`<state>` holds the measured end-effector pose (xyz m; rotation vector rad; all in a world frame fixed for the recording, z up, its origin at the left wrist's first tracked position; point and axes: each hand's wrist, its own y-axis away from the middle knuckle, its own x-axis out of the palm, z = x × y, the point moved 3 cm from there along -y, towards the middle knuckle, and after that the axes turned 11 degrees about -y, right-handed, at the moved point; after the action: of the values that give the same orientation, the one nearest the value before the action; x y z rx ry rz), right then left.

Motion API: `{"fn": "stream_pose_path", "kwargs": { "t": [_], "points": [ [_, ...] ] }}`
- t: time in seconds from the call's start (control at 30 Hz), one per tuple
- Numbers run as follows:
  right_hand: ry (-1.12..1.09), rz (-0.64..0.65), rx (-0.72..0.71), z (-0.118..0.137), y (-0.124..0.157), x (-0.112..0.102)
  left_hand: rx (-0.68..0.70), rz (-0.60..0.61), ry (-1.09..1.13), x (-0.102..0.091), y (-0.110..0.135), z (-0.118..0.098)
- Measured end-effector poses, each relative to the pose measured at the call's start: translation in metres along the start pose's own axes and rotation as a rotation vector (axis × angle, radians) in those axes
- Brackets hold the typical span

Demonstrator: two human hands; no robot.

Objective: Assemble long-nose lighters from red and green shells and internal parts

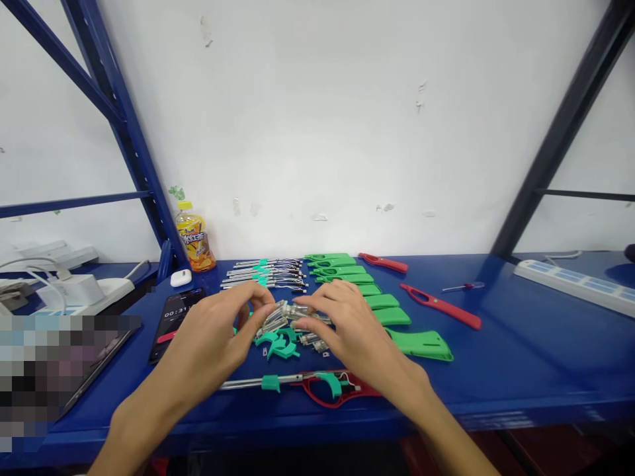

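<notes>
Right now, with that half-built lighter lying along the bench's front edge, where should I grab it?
Probably the bare metal tube, left of the teal collar, from above with the left hand. It lies flat, pointing left, clear of other parts; the red handle shell carries an exposed trigger and wire and is partly hidden by the right hand.

A black smartphone [173,324] lies on the blue counter [520,344] just beside the left hand [213,344]. It shows a white timer readout that begins 00:31; the digits after that are too small to read. The orange label on the yellow-capped plastic drink bottle [195,246] standing by the wall bears white Chinese characters, too blurred to make out.
</notes>
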<state>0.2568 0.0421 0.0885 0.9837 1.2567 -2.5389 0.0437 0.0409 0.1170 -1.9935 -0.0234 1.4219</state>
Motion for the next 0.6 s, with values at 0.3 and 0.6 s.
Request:
{"fn": "stream_pose_path", "kwargs": {
  "t": [0.3, 0.6],
  "points": [
    [-0.019, -0.014, 0.071, 0.01, -0.002, 0.001, -0.002, -0.032, 0.055, 0.002, -0.001, -0.001],
    [-0.108, -0.041, 0.119, 0.014, -0.001, 0.005, 0.031, -0.046, 0.036, -0.001, -0.001, -0.004]
  ]
}}
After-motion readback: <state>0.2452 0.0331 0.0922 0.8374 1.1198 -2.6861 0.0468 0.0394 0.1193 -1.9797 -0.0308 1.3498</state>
